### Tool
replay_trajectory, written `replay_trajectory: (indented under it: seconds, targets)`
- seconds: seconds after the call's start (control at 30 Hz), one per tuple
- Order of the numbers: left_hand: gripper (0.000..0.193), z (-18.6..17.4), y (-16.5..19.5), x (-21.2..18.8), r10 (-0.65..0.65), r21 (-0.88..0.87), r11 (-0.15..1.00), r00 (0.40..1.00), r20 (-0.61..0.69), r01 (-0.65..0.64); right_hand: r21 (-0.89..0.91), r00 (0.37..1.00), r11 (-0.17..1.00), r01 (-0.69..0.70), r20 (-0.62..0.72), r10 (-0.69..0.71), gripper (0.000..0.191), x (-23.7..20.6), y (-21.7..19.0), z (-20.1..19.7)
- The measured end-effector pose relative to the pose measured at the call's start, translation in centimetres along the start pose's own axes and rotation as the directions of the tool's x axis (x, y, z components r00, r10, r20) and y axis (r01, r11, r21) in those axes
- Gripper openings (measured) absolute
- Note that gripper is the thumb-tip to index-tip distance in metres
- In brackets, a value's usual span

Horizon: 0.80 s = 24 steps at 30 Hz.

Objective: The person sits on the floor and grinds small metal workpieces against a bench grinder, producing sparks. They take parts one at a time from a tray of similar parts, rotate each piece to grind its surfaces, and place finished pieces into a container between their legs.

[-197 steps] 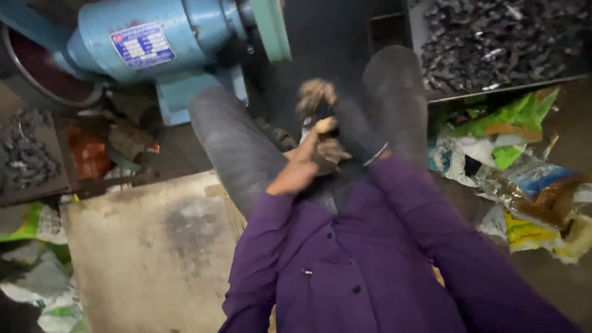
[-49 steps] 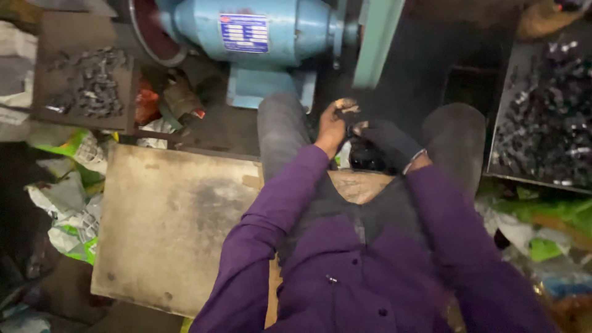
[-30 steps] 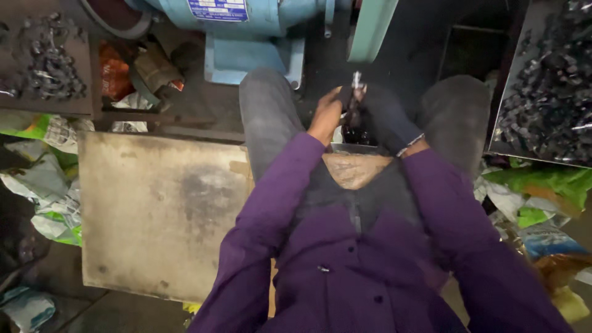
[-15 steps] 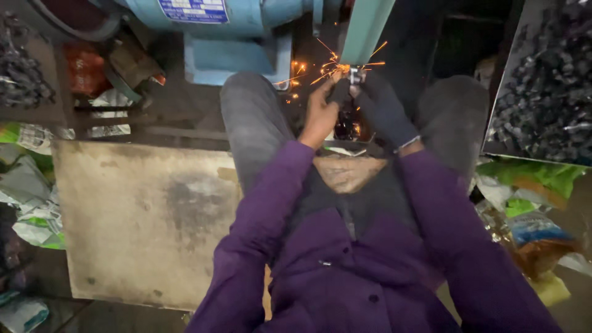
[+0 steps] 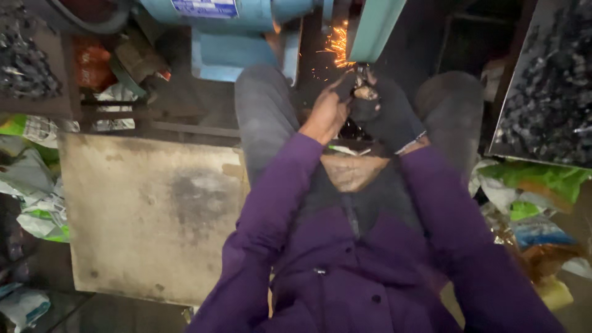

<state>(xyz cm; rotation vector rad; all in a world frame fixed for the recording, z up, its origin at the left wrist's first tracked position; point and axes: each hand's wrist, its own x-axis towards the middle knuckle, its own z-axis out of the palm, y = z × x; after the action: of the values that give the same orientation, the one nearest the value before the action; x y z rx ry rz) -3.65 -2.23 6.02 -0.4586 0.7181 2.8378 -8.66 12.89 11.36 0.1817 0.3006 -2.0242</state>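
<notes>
**Two hands press a small metal piece to a grinder**

Both hands close together on one small dark metal piece (image 5: 364,86), held at the fingertips. The bare left hand (image 5: 325,112) pinches it from one side; the right hand (image 5: 383,114), in a dark glove, clamps it from the other. The piece is mostly hidden between the fingers. Just beyond the grip, orange sparks (image 5: 337,48) fly where it meets the wheel under the green guard (image 5: 374,26) of the blue bench grinder (image 5: 240,28). The piece looks stiff and light, probably hot and sharp at the ground end, so it is best held by the end away from the wheel. Nearer the person, both purple sleeves (image 5: 271,209) lie between the knees. To the left of the grip is a worn flat board (image 5: 148,209); to the far right, a tray of dark metal parts (image 5: 549,86).
</notes>
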Motion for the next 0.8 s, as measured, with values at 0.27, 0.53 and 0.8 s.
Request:
replay_trajectory:
  seconds: [0.27, 0.53, 0.8]
  targets:
    - [0.049, -0.5, 0.5, -0.1, -0.017, 0.162, 0.986, 0.993, -0.118, 0.036, -0.224, 0.936, 0.974, -0.023, -0.348, -0.058, 0.025, 0.0, 1.1, -1.2]
    - [0.033, -3.2, 0.8, -0.6, -0.169, 0.354, 0.910, 0.973, -0.160, 0.216, -0.971, 0.855, 0.228, 0.075, -0.055, -0.515, 0.036, -2.8, 2.3, 0.1]
    - [0.053, -1.9, -4.9, 0.4, 0.091, 0.046, 0.995, 0.994, -0.063, -0.088, -0.894, 0.641, 0.375, 0.244, -0.141, -0.754, 0.028, 0.1, 1.4, -1.3]
